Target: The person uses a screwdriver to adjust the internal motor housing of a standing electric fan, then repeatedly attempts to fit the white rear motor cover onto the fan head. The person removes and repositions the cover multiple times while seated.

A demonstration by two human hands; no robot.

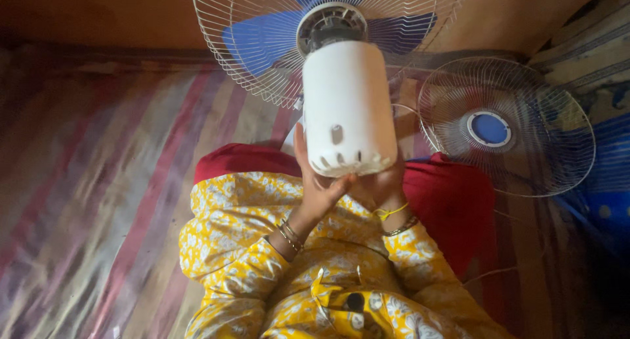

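Both hands cupping white fan motor housing [348, 106], loose grille [506, 126] beside

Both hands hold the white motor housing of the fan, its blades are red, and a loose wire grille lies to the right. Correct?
Not quite: the head view shows blue blades, not red. Both the left hand and right hand hold the white motor housing, and the loose wire grille lies right.

No packages, labels, signs or screens show anywhere in this view.
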